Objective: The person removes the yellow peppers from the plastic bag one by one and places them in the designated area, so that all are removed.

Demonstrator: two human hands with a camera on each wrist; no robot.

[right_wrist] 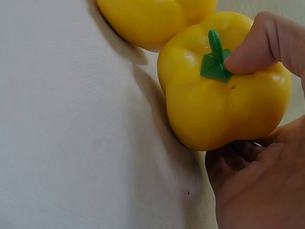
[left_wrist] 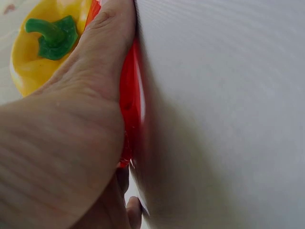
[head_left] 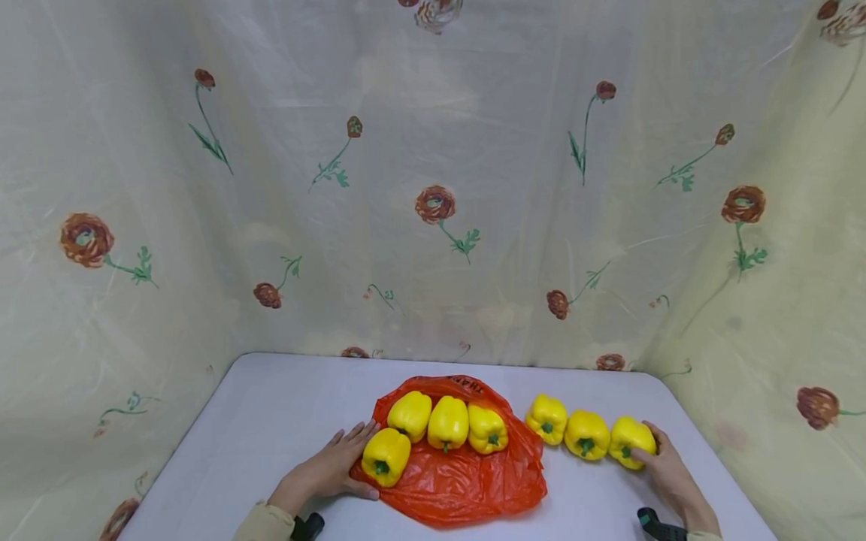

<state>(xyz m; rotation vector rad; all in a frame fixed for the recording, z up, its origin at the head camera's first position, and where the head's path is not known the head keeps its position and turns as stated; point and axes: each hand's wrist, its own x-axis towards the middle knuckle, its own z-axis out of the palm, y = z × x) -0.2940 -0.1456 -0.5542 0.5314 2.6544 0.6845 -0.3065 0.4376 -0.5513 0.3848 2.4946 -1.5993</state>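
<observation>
A red plastic bag [head_left: 467,488] lies flat on the table with several yellow bell peppers [head_left: 448,424] on it. My left hand [head_left: 334,467] rests at the bag's left edge, fingers extended, beside the front-left bell pepper [head_left: 386,454]. In the left wrist view, that pepper's green stem [left_wrist: 52,36] shows behind the hand. To the right of the bag, three more yellow bell peppers stand in a slanting row. My right hand [head_left: 670,473] holds the rightmost bell pepper [right_wrist: 224,105], the thumb by its green stem and the other fingers around the far side, partly hidden.
The white table [head_left: 304,383] has rounded back corners. Flower-printed curtains [head_left: 507,225] hang behind it and on both sides. The left [head_left: 546,418] and middle peppers [head_left: 586,434] of the right-hand row sit close beside the held one.
</observation>
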